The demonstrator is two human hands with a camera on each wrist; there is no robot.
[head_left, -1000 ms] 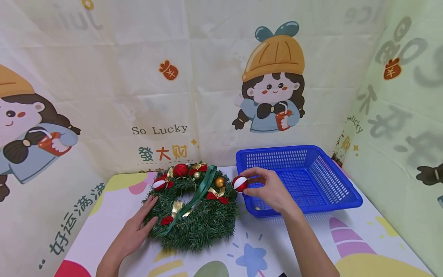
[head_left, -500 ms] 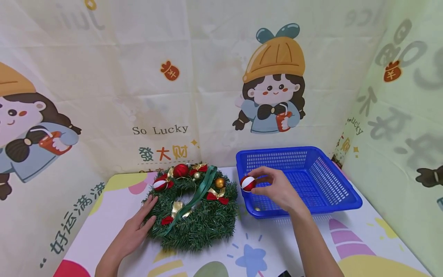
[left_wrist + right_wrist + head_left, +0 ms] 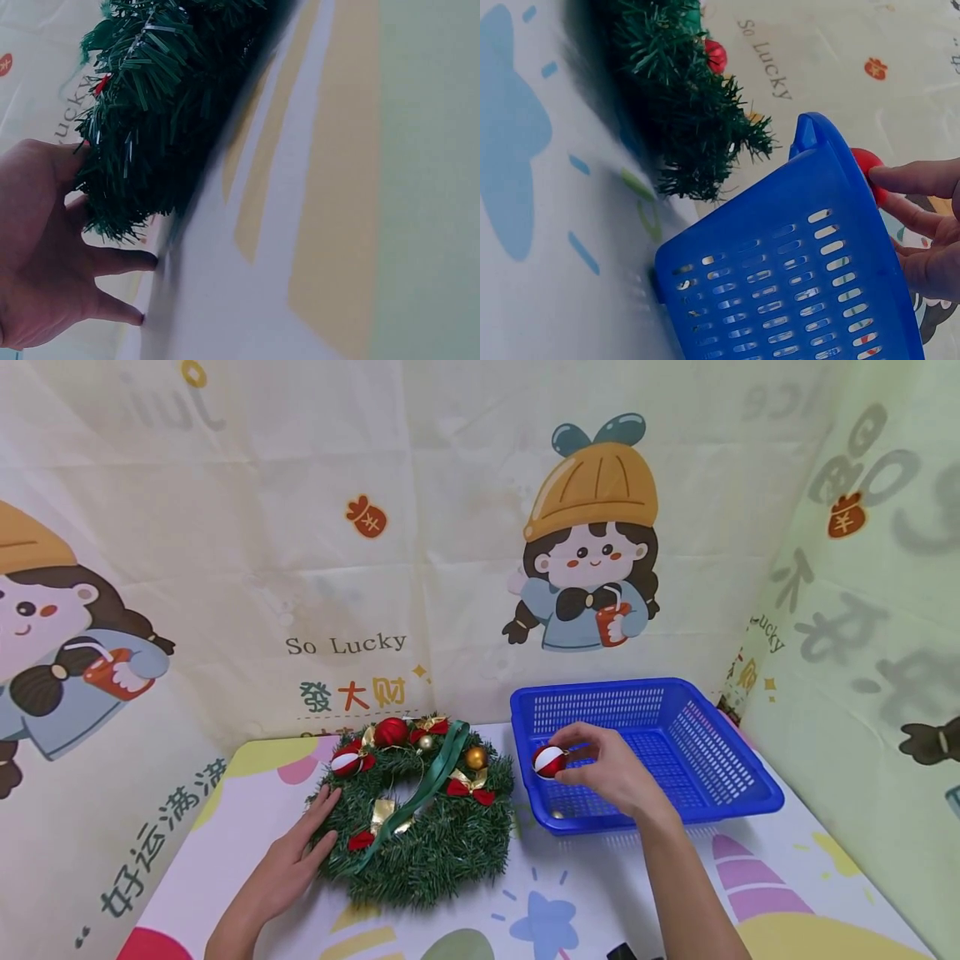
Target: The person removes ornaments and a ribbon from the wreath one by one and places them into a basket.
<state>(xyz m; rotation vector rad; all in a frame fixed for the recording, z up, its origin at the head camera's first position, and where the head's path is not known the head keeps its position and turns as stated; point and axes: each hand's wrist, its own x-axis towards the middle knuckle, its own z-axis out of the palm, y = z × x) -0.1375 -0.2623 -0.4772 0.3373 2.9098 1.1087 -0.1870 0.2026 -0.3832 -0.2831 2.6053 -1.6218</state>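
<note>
In the head view a red and white Christmas ball [image 3: 549, 762] is pinched between the thumb and fingers of my right hand [image 3: 611, 770]. The ball hangs over the left side of a blue plastic basket [image 3: 708, 814]; in the right wrist view the basket's wall hides part of it. My left hand [image 3: 296, 852] lies with spread fingers against the left edge of a green Christmas wreath [image 3: 442, 860]. In the left wrist view, the left fingers [image 3: 124, 261] reach along the wreath's side. The wreath bears red and gold bows, a green ribbon [image 3: 427, 793] and several balls.
A small gold ball [image 3: 557, 814] lies in the basket's near left corner. The patterned tabletop [image 3: 457, 935] stretches in front of the wreath and basket. A printed cloth [image 3: 450, 527] stands behind and at the sides. A black object [image 3: 622, 952] shows at the bottom edge.
My right hand has moved to the right with the Christmas ball, from beside the wreath to over the basket. The left hand and the wreath have stayed in place.
</note>
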